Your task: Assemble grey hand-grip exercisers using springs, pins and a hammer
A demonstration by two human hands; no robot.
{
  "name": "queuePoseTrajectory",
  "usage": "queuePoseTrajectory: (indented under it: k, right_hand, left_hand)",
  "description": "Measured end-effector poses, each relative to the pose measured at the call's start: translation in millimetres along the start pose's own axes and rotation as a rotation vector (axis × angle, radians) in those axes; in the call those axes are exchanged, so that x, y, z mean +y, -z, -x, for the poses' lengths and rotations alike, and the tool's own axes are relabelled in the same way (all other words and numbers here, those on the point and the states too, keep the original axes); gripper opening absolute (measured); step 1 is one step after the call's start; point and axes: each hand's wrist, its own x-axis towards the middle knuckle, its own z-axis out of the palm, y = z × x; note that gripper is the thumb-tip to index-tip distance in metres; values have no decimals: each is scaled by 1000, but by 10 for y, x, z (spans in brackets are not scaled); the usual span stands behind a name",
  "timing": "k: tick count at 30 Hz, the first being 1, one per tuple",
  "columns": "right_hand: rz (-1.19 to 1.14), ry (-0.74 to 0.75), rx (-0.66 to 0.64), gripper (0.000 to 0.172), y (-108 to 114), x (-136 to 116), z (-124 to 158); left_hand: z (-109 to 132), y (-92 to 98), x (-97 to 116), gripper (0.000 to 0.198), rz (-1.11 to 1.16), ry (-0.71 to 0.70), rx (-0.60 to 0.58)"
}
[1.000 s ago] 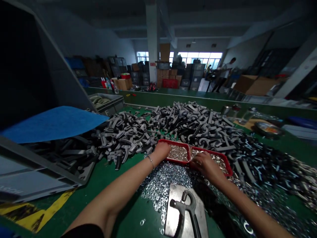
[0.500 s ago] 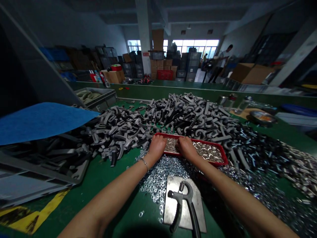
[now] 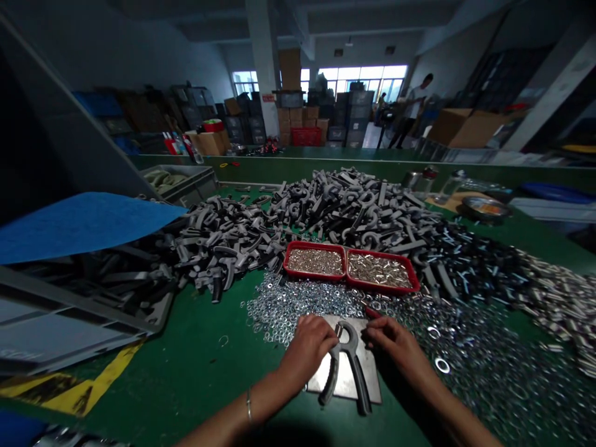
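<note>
A grey-and-black hand grip (image 3: 349, 352), its two handles toward me, lies on a metal plate (image 3: 371, 383). My left hand (image 3: 308, 349) is closed at the grip's upper left end; its fingertips touch that end and cover it. Anything small pinched there is hidden. To the right of the grip, my right hand (image 3: 395, 343) is closed in a pinch, apart from the grip; what it holds is too small to make out. A dark red object (image 3: 372, 312) shows just beyond its fingers. Loose metal washers (image 3: 298, 304) spread beyond the plate.
Beyond the washers stand two red trays, one with tiny metal parts (image 3: 315, 261), one with short pins (image 3: 379, 271). Grey handle parts (image 3: 344, 205) are heaped behind. Black parts (image 3: 479, 264) and metal sleeves (image 3: 563, 298) lie right. A grey crate (image 3: 84, 326) stands left.
Both hands have left the red trays and come back toward me to the metal plate. My left hand is now at the hand grip, my right hand beside it.
</note>
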Motion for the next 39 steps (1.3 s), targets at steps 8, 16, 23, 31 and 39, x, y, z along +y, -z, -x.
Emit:
queuePoseTrajectory:
  k: [8, 16, 23, 31, 39]
  right_hand:
    - [-106, -28, -100, 20, -75, -88, 305]
    - [223, 189, -63, 16, -307, 20, 258]
    - [469, 536, -76, 13, -399, 146, 240]
    - [614, 649, -81, 13, -443, 244, 217]
    - [787, 693, -109, 17, -439, 260, 214]
  left_hand:
    - [25, -265, 5, 16, -281, -135, 65]
    - [184, -290, -97, 17, -276, -329, 101]
    - [124, -236, -14, 23, -390, -351, 6]
    - [248, -164, -4, 20, -111, -196, -36]
    - [112, 70, -216, 17, 213, 27, 146]
